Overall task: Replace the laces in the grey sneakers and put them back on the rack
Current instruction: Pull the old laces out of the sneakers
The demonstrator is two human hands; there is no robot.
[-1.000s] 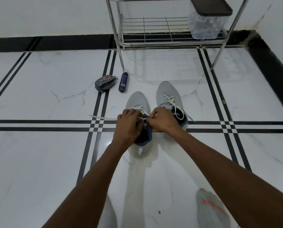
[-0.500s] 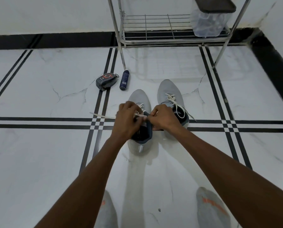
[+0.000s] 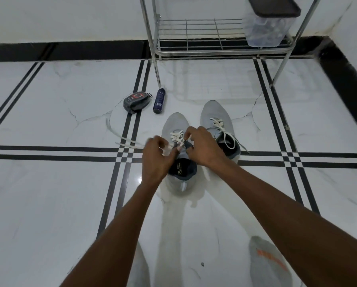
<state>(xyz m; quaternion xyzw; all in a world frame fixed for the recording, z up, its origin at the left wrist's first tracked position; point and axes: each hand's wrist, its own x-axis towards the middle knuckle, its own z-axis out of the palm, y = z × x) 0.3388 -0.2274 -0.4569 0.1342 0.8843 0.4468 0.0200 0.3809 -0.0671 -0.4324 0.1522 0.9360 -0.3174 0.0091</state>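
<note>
Two grey sneakers stand side by side on the white floor, toes pointing away. Over the left sneaker (image 3: 176, 123) my left hand (image 3: 157, 157) pinches its white lace (image 3: 178, 136) near the tongue; a loose lace end (image 3: 123, 139) trails left, blurred. My right hand (image 3: 202, 147) pinches the same lace at the top eyelets from the right. The right sneaker (image 3: 214, 112) is laced, its lace ends hanging loose over the collar. The metal rack (image 3: 194, 51) stands behind, its lower wire shelf bare on the left.
A dark shoe-polish case (image 3: 136, 101) and a blue spray can (image 3: 159, 100) lie on the floor left of the sneakers. A clear tub with a black lid (image 3: 266, 27) sits on the rack's right side. My socked feet (image 3: 266, 264) are at the bottom edge.
My hands have drawn slightly apart, uncovering the crossed lace on the left sneaker. The loose lace end at the left has swung up into a curve.
</note>
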